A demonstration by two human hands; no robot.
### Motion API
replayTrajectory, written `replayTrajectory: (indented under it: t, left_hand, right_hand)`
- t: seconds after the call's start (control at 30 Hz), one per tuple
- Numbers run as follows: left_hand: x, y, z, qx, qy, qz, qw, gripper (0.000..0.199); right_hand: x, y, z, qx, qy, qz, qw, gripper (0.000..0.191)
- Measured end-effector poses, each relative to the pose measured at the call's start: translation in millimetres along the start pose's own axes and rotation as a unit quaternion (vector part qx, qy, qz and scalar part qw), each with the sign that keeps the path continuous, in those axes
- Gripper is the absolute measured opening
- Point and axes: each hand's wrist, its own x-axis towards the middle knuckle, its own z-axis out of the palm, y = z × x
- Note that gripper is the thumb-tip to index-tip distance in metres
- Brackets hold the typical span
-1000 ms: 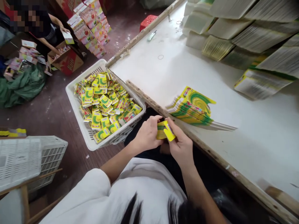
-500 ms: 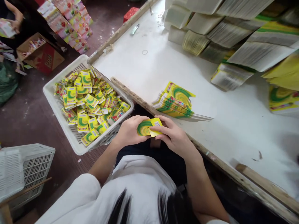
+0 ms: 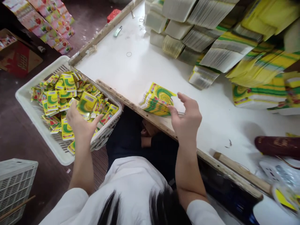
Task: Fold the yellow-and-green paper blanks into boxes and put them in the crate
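Observation:
Over the white plastic basket [image 3: 67,159], my left hand [image 3: 81,120] is spread, thumb and fingers apart. A small yellow-green box [image 3: 87,103], slightly blurred, is just beyond the palm; it looks loose, and whether it touches the fingers I cannot tell. Many similar boxes [image 3: 52,100] fill the basket. My right hand [image 3: 187,114] is at the right end of a fanned stack of flat yellow-green cartons [image 3: 158,100] on the white table [image 3: 131,73]. Its thumb and forefinger are apart around the stack's end, the thumb near or touching it.
Tall stacks of flat cartons [image 3: 217,53] line the table's far side. A wooden strip [image 3: 136,106] edges the table. At right lie a dark red cylinder [image 3: 277,147] and a power strip [image 3: 272,170]. Another crate [image 3: 17,181] and a cardboard box [image 3: 22,59] stand at left.
My hands have parted: the left moved left over the basket and opened from the small box, the right moved up to the carton stack. The view has shifted right.

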Motion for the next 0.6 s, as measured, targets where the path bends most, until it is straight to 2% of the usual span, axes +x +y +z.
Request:
replayTrajectory:
  t: [0.07,0.13,0.2,0.3,0.37,0.43,0.5,0.57,0.6]
  left_hand:
    - [-2,-3,-0.4,-0.029,-0.01,-0.007,1.0,0.084]
    - [-13,7,3.6,-0.094,-0.07,0.014,0.993,0.06]
    - [-27,24,11.5,-0.169,-0.151,0.024,0.974,0.044]
    - [-45,50,27.1,-0.299,-0.237,-0.009,0.924,0.041]
    - [-53,65,36.9,-0.404,-0.306,-0.028,0.862,0.051]
    - [-57,78,44.1,-0.517,-0.338,-0.058,0.784,0.068]
    - [-57,91,47.5,-0.632,-0.323,-0.099,0.697,0.076]
    - [-54,105,47.3,-0.723,-0.28,-0.136,0.617,0.063]
    - [-52,112,46.3,-0.753,-0.254,-0.147,0.588,0.053]
  right_hand:
    - [10,15,2,-0.054,-0.028,0.026,0.998,0.032]
    - [14,23,6,-0.066,-0.056,0.035,0.996,0.028]
    - [14,25,9,-0.058,-0.059,0.032,0.996,0.028]
    - [9,16,6,-0.031,-0.017,0.047,0.998,0.037]
    - [2,4,3,0.034,0.022,0.078,0.996,0.042]
    - [-9,-11,2,0.123,0.022,0.097,0.987,0.043]
    - [-24,-28,5,0.19,-0.05,0.087,0.977,0.044]
    - [-42,-43,11,0.244,-0.155,0.073,0.955,0.039]
    - [-50,-49,14,0.278,-0.187,0.074,0.939,0.036]
